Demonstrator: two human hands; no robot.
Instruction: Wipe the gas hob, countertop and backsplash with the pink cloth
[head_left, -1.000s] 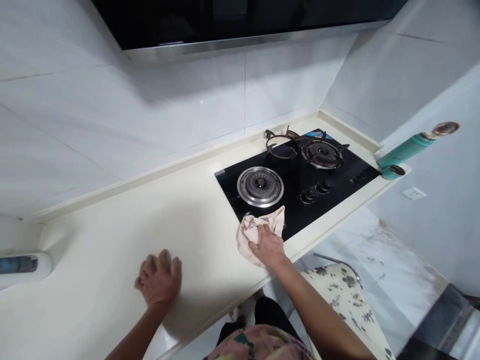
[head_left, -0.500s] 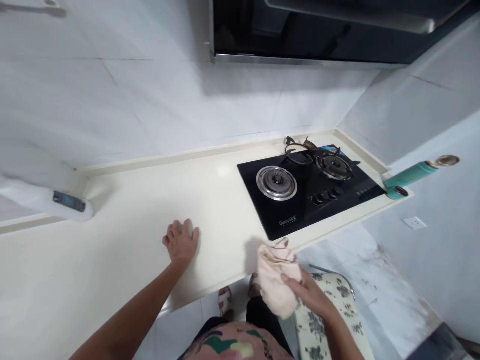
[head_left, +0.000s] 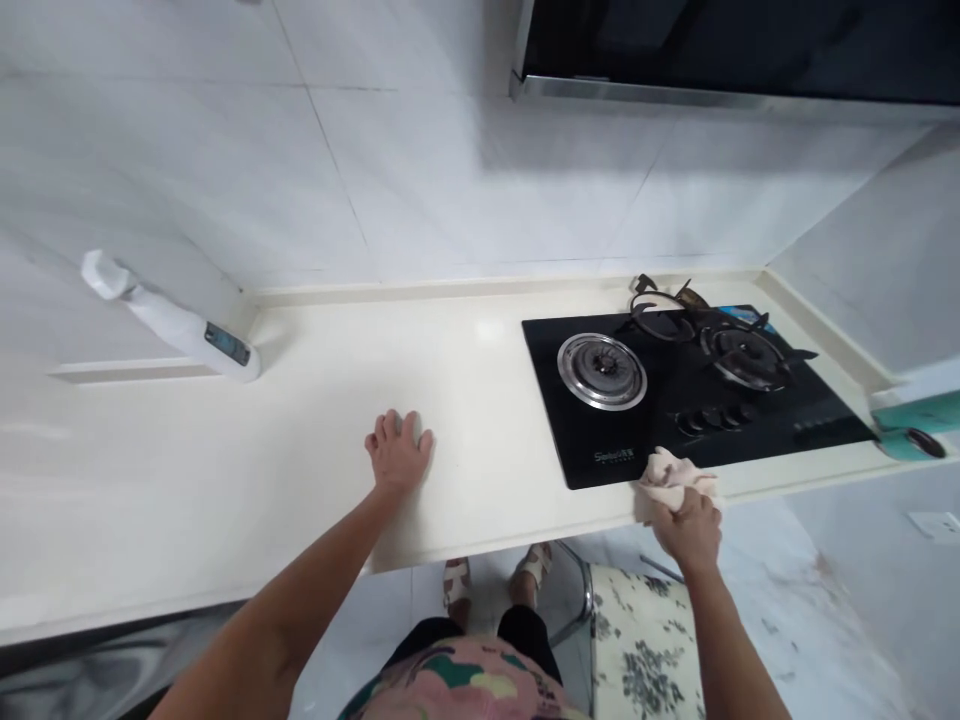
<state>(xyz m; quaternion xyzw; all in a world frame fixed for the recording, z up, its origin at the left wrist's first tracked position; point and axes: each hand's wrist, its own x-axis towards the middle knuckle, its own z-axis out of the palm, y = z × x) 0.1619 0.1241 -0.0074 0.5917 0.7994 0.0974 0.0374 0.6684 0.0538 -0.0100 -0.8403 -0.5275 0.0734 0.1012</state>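
Observation:
My right hand (head_left: 686,522) is closed round a crumpled pale cloth (head_left: 670,472), pressing it on the front strip of the cream countertop (head_left: 315,440) at the near edge of the black glass gas hob (head_left: 697,395). My left hand (head_left: 399,452) lies flat on the countertop left of the hob, fingers stretched out, holding nothing. The hob has a bare steel burner ring (head_left: 602,369) on its left and a burner with a dark pan support (head_left: 746,356) on its right. A loose pan support (head_left: 660,308) lies at the hob's back edge.
A white spray bottle (head_left: 176,325) leans at the back left of the counter. A teal flask (head_left: 911,420) lies at the counter's right end. A dark range hood (head_left: 720,50) hangs above the hob. A floral-cushioned chair (head_left: 645,640) stands below by my legs.
My right hand lifted the cloth off the hob's near left corner, drew it back below the counter edge, then set it down further right on the front strip. The view swung left.

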